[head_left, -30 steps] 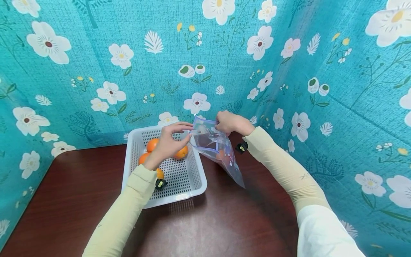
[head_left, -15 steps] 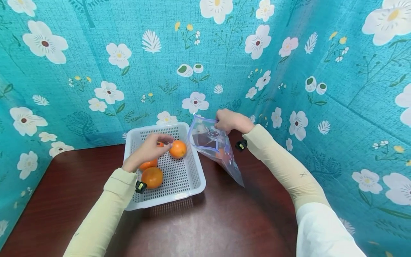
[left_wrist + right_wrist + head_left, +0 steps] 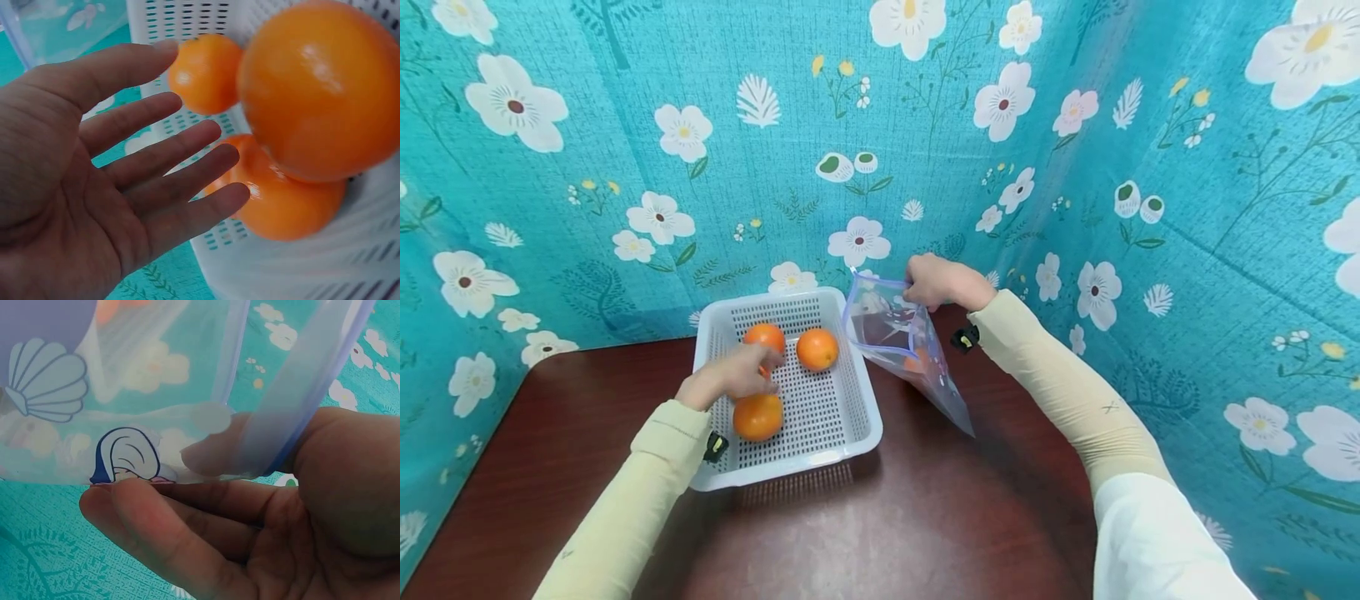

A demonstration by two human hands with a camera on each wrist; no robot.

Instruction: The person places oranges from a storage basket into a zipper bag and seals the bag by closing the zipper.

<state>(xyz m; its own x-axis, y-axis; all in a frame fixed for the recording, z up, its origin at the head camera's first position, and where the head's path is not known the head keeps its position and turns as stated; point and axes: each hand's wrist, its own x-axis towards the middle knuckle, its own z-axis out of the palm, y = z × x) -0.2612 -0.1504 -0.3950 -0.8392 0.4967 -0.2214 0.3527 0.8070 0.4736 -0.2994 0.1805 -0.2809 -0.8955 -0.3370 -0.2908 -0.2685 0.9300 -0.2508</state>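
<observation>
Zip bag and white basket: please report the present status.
Left hand empty, above oranges in basket. Right hand pinching gaping zip bag. No obstruction visible.

Left hand point(image 3: 741, 372) and right hand point(image 3: 938, 282): bare. Left sleeve point(image 3: 613, 512): pale yellow, close-fitting, folded cuff, small dark mark. Right sleeve point(image 3: 1060, 379): pale cream, folded cuff, dark cross-like mark, creased towards the elbow. White garment sleeve point(image 3: 1150, 533) above it. Left wrist unit point(image 3: 716, 447) and right wrist unit point(image 3: 966, 337): black, compact, yellowish patch.
</observation>
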